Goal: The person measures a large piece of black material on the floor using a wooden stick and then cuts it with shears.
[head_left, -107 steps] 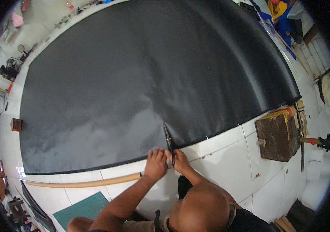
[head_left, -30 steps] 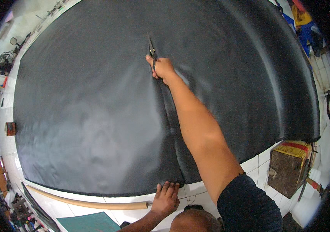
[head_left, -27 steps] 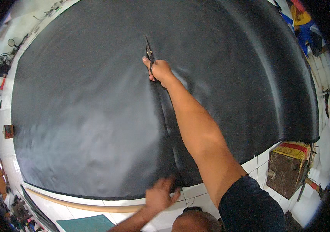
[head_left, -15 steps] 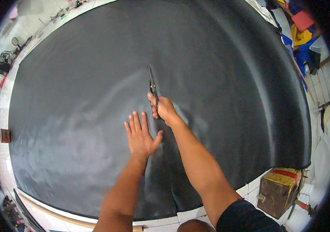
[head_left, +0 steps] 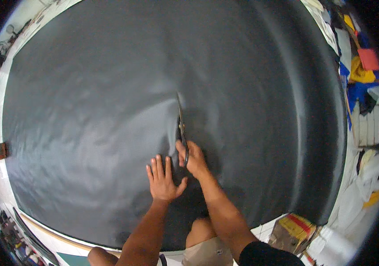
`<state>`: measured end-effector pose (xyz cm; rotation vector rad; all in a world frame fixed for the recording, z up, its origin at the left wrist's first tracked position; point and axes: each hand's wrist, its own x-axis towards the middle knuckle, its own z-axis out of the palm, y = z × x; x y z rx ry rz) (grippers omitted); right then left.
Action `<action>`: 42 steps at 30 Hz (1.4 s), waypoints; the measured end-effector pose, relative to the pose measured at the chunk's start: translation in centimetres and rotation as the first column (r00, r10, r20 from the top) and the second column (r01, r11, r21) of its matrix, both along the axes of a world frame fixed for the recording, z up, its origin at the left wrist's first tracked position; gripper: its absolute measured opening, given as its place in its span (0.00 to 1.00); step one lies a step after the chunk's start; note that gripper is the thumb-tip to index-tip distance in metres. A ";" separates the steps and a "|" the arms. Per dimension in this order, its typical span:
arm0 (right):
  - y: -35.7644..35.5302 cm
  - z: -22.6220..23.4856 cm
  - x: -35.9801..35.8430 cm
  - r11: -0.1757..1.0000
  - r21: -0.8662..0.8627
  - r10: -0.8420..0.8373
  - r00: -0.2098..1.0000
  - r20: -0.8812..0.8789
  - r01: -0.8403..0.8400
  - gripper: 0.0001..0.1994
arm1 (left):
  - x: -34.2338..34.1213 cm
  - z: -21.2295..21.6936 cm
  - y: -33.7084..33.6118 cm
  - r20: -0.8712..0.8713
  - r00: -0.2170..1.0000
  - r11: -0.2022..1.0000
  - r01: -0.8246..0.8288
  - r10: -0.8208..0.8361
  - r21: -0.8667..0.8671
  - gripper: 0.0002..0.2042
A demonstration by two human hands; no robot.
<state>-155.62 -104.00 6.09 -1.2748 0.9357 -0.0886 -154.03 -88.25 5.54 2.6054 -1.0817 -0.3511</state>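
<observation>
A wide black sheet [head_left: 109, 80], smooth and slightly glossy like vinyl or leatherette, is spread out before me. My right hand [head_left: 194, 158] grips a pair of dark-handled scissors [head_left: 181, 122] near the middle of the sheet. Their blades point away from me, at the material; how far they are apart is hard to make out. Just left of it my left hand [head_left: 163, 182] lies flat on the sheet, fingers spread, holding nothing. A slight ridge in the material runs beside the blades.
The sheet's right side curves up in a long fold. A brown and yellow box [head_left: 292, 232] stands at the lower right. A small reddish-brown block [head_left: 1, 151] sits by the left edge. Coloured cloths [head_left: 361, 71] are heaped at the upper right. My bare knee [head_left: 200, 230] is on the near side.
My view has shifted, so hands and scissors appear lower in the picture. My knees and shorts have come into view at the near edge. Both hands keep much the same pose.
</observation>
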 end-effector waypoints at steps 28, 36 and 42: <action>-18.0 -0.3 24.8 0.994 -0.079 -0.069 0.997 0.014 0.070 0.28 | 0.0 -1.7 0.3 0.067 0.997 0.998 0.024 -0.028 0.060 0.47; -21.9 -0.8 29.6 0.975 -0.221 0.003 1.000 0.001 -0.003 0.29 | 0.2 -1.2 0.2 -0.001 1.000 0.990 0.028 -0.029 0.140 0.44; -22.0 -1.3 28.3 0.984 -0.178 -0.005 1.000 -0.010 0.003 0.27 | 8.6 1.3 -4.1 -0.124 0.975 0.967 -0.200 0.182 -0.159 0.31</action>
